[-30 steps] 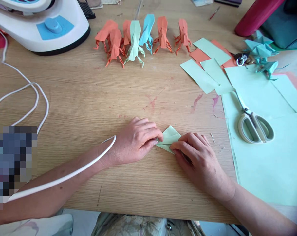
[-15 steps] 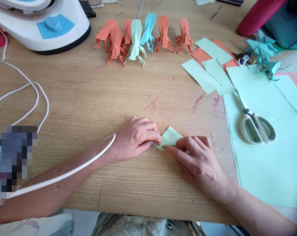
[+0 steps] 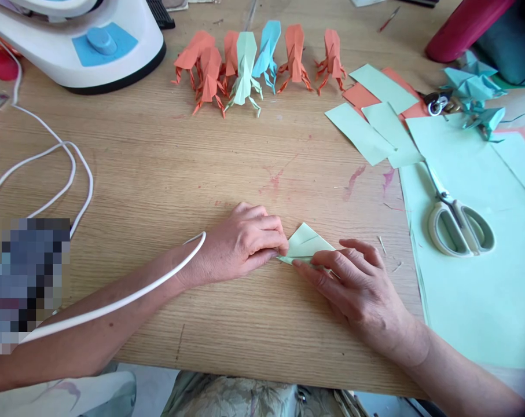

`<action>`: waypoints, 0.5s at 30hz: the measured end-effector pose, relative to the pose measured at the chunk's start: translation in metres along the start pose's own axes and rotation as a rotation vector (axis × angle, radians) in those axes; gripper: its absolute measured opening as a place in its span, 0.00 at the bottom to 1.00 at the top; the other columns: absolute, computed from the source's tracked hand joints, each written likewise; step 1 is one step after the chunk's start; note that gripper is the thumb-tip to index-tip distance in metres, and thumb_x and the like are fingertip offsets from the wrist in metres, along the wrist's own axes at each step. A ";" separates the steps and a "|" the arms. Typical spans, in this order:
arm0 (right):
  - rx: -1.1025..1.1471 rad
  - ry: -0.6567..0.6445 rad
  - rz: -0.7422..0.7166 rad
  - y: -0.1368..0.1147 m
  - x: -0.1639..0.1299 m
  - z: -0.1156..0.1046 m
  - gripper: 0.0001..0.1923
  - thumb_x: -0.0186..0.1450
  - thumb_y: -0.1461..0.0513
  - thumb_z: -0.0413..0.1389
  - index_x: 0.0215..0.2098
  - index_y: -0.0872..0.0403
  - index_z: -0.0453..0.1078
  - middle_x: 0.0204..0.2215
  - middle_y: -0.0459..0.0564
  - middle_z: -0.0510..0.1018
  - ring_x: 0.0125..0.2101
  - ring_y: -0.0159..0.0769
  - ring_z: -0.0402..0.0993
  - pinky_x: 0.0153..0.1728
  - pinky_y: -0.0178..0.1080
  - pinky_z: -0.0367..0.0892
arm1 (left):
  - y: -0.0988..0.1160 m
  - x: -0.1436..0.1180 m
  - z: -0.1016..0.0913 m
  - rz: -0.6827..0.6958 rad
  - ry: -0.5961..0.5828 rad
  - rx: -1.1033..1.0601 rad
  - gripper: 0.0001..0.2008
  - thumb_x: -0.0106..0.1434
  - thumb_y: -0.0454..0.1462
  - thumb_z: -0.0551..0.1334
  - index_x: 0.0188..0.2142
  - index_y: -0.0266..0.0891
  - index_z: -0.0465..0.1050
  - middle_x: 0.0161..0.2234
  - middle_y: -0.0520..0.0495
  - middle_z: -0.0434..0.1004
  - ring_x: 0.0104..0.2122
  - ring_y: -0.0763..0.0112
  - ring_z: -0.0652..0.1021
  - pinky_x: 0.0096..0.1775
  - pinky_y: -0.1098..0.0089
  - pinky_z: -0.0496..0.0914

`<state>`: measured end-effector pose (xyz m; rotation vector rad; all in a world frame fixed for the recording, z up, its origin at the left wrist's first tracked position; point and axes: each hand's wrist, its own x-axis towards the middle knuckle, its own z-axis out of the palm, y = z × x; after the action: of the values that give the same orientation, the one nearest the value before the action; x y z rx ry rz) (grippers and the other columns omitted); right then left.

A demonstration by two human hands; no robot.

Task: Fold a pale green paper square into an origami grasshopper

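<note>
A small pale green folded paper [image 3: 306, 240] lies on the wooden table [image 3: 227, 330] between my hands, with one corner pointing away from me and a crease across it. My left hand [image 3: 253, 240] pinches its left tip, thumb and forefinger together. Over the paper's near right edge rests my right hand [image 3: 358, 284], its thumb and forefinger pressing on the fold while the other fingers are bent above. The right hand covers part of the near right side. A white cord [image 3: 127, 298] runs across my left forearm.
Several folded paper figures [image 3: 245, 69] stand at the back. Scissors [image 3: 459, 226] lie on green paper sheets [image 3: 474, 313] at right, below cut paper pieces [image 3: 360, 133]. A white appliance [image 3: 132, 63] stands back left; its neighbour is a looped white cable [image 3: 86, 168]. A pink bottle [image 3: 466, 32] lies back right.
My right thumb and fingers have shifted slightly to the right along the paper's edge, showing more of the paper. My left hand keeps its pinch. The whole view has moved a little.
</note>
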<state>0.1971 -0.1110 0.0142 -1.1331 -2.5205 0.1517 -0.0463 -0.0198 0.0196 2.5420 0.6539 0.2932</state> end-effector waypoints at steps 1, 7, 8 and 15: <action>0.005 -0.004 -0.001 0.000 -0.001 0.000 0.15 0.72 0.71 0.48 0.49 0.51 0.73 0.37 0.48 0.79 0.36 0.34 0.73 0.54 0.48 0.60 | 0.000 0.000 0.000 -0.001 -0.001 -0.003 0.06 0.69 0.31 0.60 0.38 0.42 0.75 0.38 0.53 0.79 0.38 0.67 0.71 0.44 0.64 0.59; 0.021 -0.028 -0.004 0.001 -0.003 0.001 0.16 0.73 0.70 0.47 0.51 0.54 0.73 0.37 0.50 0.78 0.37 0.36 0.73 0.55 0.51 0.61 | 0.005 0.001 0.002 -0.054 -0.006 -0.016 0.02 0.67 0.35 0.63 0.37 0.41 0.75 0.36 0.52 0.77 0.40 0.66 0.71 0.45 0.64 0.59; 0.016 -0.031 -0.008 0.001 -0.004 0.001 0.16 0.73 0.70 0.47 0.51 0.55 0.73 0.38 0.51 0.78 0.37 0.37 0.73 0.55 0.51 0.61 | 0.005 0.001 0.002 -0.063 -0.011 -0.013 0.01 0.67 0.35 0.63 0.36 0.41 0.74 0.36 0.52 0.77 0.40 0.66 0.71 0.45 0.64 0.59; -0.060 -0.074 -0.058 0.001 -0.001 0.002 0.22 0.71 0.70 0.45 0.59 0.52 0.69 0.38 0.51 0.76 0.38 0.40 0.71 0.57 0.54 0.58 | 0.008 0.001 0.002 -0.112 -0.017 -0.075 0.02 0.67 0.34 0.64 0.36 0.41 0.73 0.37 0.53 0.75 0.43 0.66 0.71 0.46 0.65 0.58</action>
<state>0.1980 -0.1109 0.0119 -1.0944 -2.6370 0.1050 -0.0416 -0.0263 0.0220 2.4240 0.7614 0.2516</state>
